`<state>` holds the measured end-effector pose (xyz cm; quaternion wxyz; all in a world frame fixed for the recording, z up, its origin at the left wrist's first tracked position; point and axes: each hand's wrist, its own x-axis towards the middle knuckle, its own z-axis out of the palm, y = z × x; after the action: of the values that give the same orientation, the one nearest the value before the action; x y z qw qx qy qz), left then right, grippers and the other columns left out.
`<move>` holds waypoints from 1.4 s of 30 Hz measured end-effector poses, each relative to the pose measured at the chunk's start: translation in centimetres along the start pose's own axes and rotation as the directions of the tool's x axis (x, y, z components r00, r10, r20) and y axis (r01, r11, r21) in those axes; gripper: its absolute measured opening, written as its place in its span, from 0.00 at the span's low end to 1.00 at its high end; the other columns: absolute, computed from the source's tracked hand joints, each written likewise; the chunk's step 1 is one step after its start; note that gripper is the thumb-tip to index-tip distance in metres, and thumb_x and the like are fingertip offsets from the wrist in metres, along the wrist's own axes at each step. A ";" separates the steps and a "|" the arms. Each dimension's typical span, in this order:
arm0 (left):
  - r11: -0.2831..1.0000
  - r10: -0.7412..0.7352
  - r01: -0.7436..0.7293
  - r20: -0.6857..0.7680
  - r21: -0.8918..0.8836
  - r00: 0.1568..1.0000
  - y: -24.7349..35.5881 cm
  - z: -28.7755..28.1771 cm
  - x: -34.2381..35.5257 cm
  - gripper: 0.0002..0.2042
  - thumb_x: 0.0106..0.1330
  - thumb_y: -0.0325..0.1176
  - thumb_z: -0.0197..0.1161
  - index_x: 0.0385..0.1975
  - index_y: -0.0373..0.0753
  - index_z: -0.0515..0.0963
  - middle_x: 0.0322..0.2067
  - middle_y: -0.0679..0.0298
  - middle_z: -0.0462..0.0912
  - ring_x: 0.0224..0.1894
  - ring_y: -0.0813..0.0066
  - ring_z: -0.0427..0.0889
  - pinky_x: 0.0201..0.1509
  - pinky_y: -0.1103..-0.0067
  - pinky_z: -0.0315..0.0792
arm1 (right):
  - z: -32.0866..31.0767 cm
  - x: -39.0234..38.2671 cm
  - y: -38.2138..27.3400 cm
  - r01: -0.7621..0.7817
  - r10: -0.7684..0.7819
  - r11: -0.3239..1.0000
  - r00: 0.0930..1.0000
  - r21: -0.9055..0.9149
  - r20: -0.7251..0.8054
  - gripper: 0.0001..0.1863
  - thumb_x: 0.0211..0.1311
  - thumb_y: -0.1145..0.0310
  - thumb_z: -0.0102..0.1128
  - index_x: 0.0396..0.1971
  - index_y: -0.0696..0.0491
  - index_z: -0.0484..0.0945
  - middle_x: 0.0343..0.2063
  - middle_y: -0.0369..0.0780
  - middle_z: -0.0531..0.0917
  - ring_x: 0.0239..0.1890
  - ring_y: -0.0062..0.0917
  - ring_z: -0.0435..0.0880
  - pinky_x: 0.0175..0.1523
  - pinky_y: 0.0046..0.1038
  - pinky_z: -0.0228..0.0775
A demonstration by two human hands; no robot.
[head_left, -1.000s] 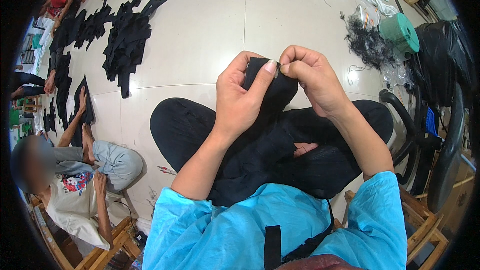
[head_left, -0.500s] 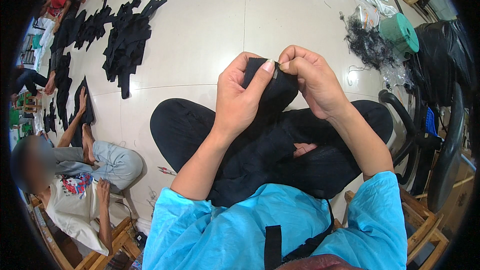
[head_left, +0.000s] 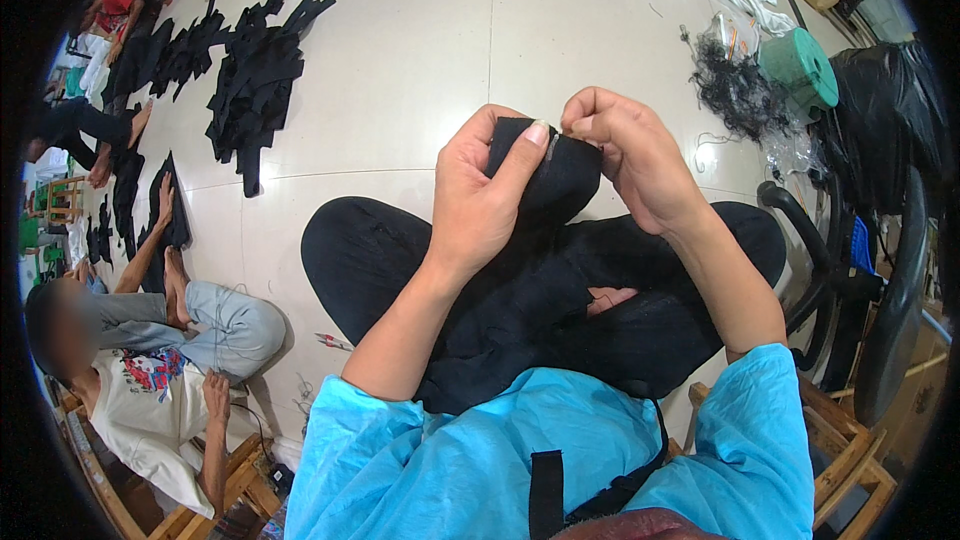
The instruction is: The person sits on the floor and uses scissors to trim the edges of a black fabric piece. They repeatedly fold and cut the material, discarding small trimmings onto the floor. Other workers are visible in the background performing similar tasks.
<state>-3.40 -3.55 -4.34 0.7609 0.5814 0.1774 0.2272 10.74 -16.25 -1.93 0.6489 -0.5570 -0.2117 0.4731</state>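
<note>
My left hand (head_left: 475, 200) grips a folded piece of black cloth (head_left: 558, 180), thumb laid flat on top near its upper edge. A small greyish strip (head_left: 552, 146) shows on the cloth beside the thumb tip. Just right of that, my right hand (head_left: 635, 165) has its thumb and forefinger pinched together at the cloth's upper corner. Whatever lies between those fingertips is too small to make out. The cloth hangs over my crossed legs in black trousers (head_left: 370, 245).
Piles of black cloth pieces (head_left: 255, 90) lie on the tiled floor at far left. A person (head_left: 150, 360) sits close on my left. On the right are tangled black thread (head_left: 735, 90), a green spool (head_left: 800, 68), a black bag (head_left: 885, 110) and a chair base (head_left: 830, 270).
My right fingertips have shifted slightly up and right, away from my left thumb. The left hand has stayed put. Far left, another person's legs have moved.
</note>
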 end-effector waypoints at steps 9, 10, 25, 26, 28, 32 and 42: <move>0.999 0.037 -0.036 0.018 -0.014 0.999 0.3 0.3 -0.3 0.08 0.78 0.34 0.63 0.40 0.36 0.78 0.30 0.69 0.83 0.32 0.90 0.78 0.36 0.87 0.73 | -0.1 -0.2 0.2 0.008 -0.004 0.997 0.999 -0.075 0.048 0.07 0.67 0.69 0.59 0.37 0.56 0.82 0.31 0.31 0.83 0.36 0.12 0.77 0.46 0.19 0.68; 0.999 0.033 -0.032 0.020 -0.017 0.999 0.3 0.3 -0.3 0.08 0.78 0.34 0.63 0.40 0.36 0.78 0.30 0.69 0.83 0.32 0.90 0.78 0.36 0.87 0.73 | -0.1 -0.2 0.2 0.010 -0.006 0.997 0.998 -0.074 0.057 0.07 0.67 0.69 0.59 0.37 0.56 0.82 0.31 0.32 0.83 0.37 0.12 0.77 0.47 0.19 0.68; 0.999 0.030 -0.031 0.028 0.028 0.999 0.2 0.3 -0.3 0.08 0.78 0.34 0.63 0.40 0.36 0.78 0.29 0.70 0.84 0.31 0.90 0.78 0.35 0.87 0.72 | 0.3 -0.1 0.7 0.064 -0.064 0.995 0.998 -0.071 0.000 0.05 0.69 0.70 0.59 0.35 0.55 0.80 0.29 0.30 0.81 0.31 0.10 0.75 0.39 0.16 0.66; 0.998 0.038 -0.039 0.027 0.041 0.999 0.3 0.3 -0.3 0.07 0.78 0.33 0.63 0.40 0.36 0.78 0.29 0.70 0.84 0.31 0.90 0.78 0.35 0.87 0.72 | 0.2 0.0 0.8 0.094 -0.096 0.989 0.995 -0.112 -0.008 0.05 0.69 0.70 0.59 0.35 0.55 0.80 0.28 0.29 0.81 0.30 0.10 0.74 0.37 0.16 0.65; 0.997 0.044 -0.046 0.027 0.062 0.999 0.3 0.3 -0.4 0.07 0.78 0.33 0.63 0.40 0.36 0.78 0.30 0.70 0.83 0.31 0.90 0.78 0.35 0.87 0.72 | 0.0 0.2 1.3 0.153 -0.160 0.969 0.987 -0.193 -0.019 0.05 0.70 0.70 0.59 0.35 0.55 0.80 0.27 0.28 0.80 0.28 0.09 0.73 0.34 0.15 0.64; 0.998 0.050 -0.051 0.025 0.048 0.998 0.2 0.1 -0.3 0.07 0.78 0.33 0.63 0.40 0.35 0.78 0.30 0.70 0.83 0.32 0.91 0.77 0.36 0.87 0.71 | 0.0 0.0 0.7 0.150 -0.158 0.960 0.987 -0.235 -0.018 0.06 0.71 0.70 0.59 0.37 0.56 0.81 0.27 0.27 0.80 0.27 0.08 0.72 0.32 0.15 0.63; 0.999 0.017 -0.018 0.021 0.038 1.000 0.4 0.1 -0.1 0.09 0.79 0.34 0.62 0.40 0.35 0.78 0.31 0.70 0.83 0.33 0.89 0.78 0.38 0.86 0.72 | -0.6 0.3 0.4 0.088 -0.093 0.983 0.995 -0.160 -0.026 0.08 0.71 0.68 0.57 0.38 0.55 0.82 0.29 0.29 0.81 0.32 0.11 0.76 0.40 0.17 0.68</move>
<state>-3.49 -3.60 -3.91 0.7494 0.5995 0.1690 0.2245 11.14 -16.36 -2.56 0.6268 -0.6046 -0.2628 0.4155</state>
